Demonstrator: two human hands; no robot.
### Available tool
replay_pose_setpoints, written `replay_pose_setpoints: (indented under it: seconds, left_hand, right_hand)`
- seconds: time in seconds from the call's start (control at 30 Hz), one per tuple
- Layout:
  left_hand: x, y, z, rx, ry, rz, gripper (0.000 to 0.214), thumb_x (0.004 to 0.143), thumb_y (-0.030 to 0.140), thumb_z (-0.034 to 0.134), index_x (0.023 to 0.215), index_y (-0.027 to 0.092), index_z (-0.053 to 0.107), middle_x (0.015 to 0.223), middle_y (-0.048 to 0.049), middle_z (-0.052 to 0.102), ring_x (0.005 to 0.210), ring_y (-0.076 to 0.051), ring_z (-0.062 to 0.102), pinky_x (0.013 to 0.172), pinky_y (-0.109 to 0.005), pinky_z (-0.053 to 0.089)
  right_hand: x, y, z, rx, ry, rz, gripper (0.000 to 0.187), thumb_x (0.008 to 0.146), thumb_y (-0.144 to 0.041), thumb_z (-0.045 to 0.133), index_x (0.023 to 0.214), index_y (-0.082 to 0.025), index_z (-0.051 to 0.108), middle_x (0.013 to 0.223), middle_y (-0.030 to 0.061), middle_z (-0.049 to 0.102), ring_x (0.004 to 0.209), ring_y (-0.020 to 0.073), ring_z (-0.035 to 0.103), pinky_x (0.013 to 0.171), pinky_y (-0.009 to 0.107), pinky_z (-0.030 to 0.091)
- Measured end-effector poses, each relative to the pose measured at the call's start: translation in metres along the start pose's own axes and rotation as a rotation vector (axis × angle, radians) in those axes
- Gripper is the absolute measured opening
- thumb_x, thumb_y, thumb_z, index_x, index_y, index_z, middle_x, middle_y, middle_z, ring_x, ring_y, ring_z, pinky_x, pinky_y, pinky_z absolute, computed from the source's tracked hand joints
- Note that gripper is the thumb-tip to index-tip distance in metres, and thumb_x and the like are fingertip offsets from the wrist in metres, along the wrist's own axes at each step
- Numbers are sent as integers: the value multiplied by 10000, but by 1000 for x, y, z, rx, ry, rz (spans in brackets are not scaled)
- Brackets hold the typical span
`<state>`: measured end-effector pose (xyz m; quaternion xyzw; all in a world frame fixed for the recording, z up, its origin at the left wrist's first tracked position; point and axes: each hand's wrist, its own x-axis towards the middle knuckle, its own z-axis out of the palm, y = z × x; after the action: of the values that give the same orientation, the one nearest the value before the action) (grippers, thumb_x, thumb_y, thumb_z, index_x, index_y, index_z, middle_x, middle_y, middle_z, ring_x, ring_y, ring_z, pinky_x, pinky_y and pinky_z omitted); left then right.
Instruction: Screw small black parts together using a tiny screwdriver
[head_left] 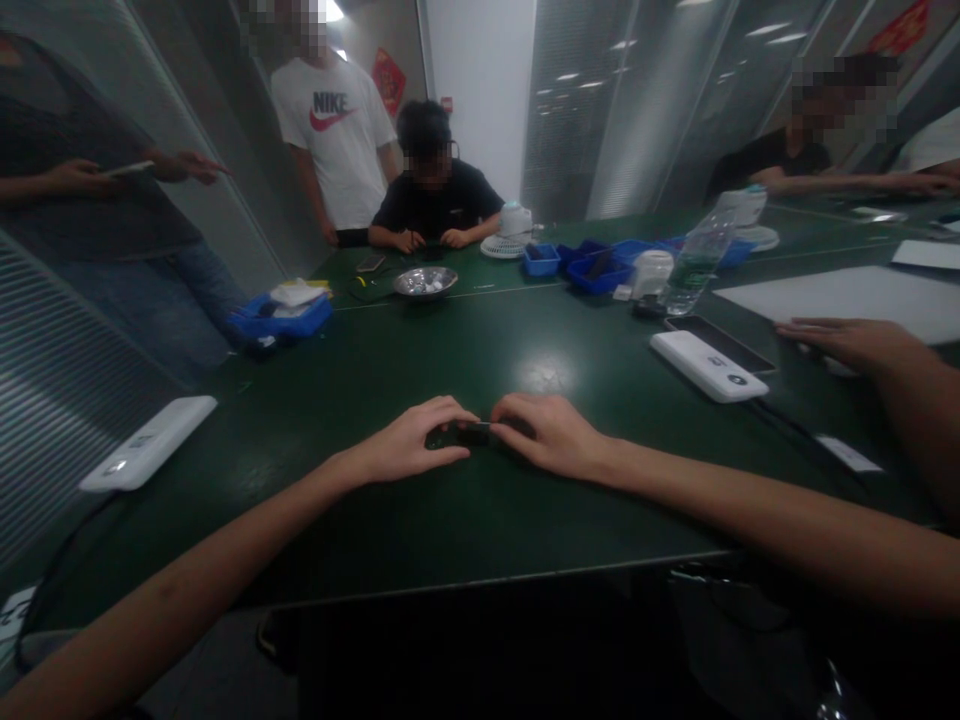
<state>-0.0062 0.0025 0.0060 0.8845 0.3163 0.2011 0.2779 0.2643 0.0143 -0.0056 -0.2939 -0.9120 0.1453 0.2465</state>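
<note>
A small dark, block-like piece (474,435) with a thin pale upper edge is between my two hands, low over the green table. My left hand (409,440) curls round its left end, fingertips above and thumb below. From the other side my right hand (551,435) closes on the right end, thumb and forefinger drawn together. The piece is partly covered by my fingers and too dark to name more exactly.
White power banks (709,366) with cables lie right and left (150,445). Beyond are a phone (724,343), a bottle (697,265), blue bins (596,270), a metal bowl (426,283) and a blue tray (281,318). Another person's hand (855,342) rests at right; other people are around the table.
</note>
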Motion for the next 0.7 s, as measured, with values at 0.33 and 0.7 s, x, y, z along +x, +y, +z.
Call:
replay_pose_setpoints:
  seconds: [0.33, 0.7]
  left_hand:
    - [-9, -42, -29, 172, 71, -44, 271, 981, 393, 574, 1118, 192, 692, 1082, -92, 640, 1006, -225, 592, 885, -356, 483]
    - [-106, -170, -145, 649, 252, -611, 472, 903, 526, 531, 1144, 151, 688, 1154, -143, 665, 1043, -304, 628, 915, -393, 484]
  right_hand:
    - [-1, 2, -1, 4, 21, 1, 209, 1003, -358, 545, 1078, -190, 646, 931, 42, 694, 748, 158, 616, 670, 281, 423]
    - [-2, 1, -2, 7, -1, 5, 214, 1006, -359, 543, 1073, -186, 648, 954, 41, 696, 755, 151, 619, 676, 279, 435]
